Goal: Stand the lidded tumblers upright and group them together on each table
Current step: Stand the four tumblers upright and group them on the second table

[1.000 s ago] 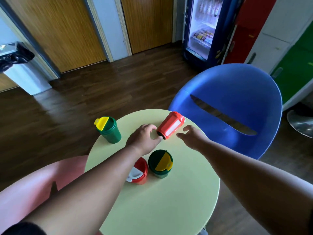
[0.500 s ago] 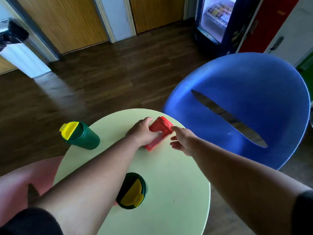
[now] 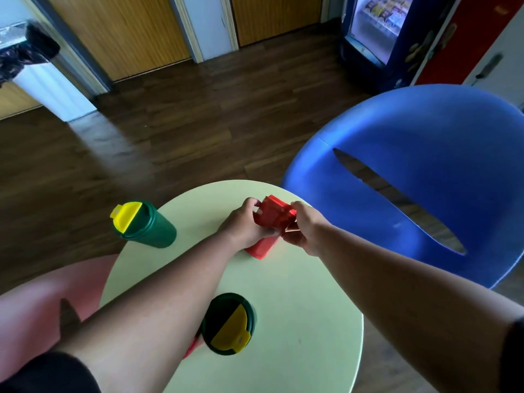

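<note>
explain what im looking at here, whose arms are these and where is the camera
No machine here: a person wears a wide-angle camera on the head, looking down at their own arms. The left hand and right hand both grip a red tumbler on a round pale green table, its base on the tabletop. A green tumbler with a yellow lid stands at the table's left edge; another green tumbler stands nearer, partly behind the left forearm. A blue chair sits beyond the table on the right.
</note>
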Demonstrator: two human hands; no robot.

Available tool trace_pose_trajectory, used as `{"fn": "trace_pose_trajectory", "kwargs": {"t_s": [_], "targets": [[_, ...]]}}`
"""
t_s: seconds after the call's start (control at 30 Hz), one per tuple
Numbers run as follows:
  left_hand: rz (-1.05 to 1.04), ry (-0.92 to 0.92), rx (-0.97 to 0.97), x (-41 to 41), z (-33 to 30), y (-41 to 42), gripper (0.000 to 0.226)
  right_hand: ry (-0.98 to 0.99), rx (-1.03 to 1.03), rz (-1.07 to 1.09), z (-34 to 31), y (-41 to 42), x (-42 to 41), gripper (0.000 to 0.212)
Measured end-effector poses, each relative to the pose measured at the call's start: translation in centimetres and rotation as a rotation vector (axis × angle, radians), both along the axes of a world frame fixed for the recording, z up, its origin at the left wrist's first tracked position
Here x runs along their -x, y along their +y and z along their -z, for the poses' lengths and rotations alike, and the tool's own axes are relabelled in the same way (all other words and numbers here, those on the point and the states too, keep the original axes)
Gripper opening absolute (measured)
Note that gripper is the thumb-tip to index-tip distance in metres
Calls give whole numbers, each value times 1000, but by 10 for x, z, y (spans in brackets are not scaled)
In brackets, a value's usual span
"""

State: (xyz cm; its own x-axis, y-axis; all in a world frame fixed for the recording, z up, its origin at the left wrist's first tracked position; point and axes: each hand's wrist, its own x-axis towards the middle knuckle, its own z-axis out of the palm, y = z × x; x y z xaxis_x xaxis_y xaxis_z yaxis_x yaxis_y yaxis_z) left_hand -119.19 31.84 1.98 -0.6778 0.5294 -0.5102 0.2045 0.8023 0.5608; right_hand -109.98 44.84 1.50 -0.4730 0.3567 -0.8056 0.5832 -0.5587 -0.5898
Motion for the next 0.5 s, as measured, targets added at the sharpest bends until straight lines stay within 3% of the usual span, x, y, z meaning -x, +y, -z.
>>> {"fn": "trace_pose_trajectory", "kwargs": {"t_s": [0.17, 0.23, 0.37, 0.5], "targets": [[-58, 3, -68, -5, -22, -27, 106, 133, -252, -150, -16, -22, -4, 37], [-58, 6, -81, -5, -25, -42, 100, 148, -346, -213, -20, -32, -10, 50], [-28, 37, -80, -9, -24, -69, 94, 188, -502, -380, -32, -54, -20, 40], [36, 89, -63, -16, -27, -90, 98, 145, -583, -496, -36, -67, -25, 45]]}}
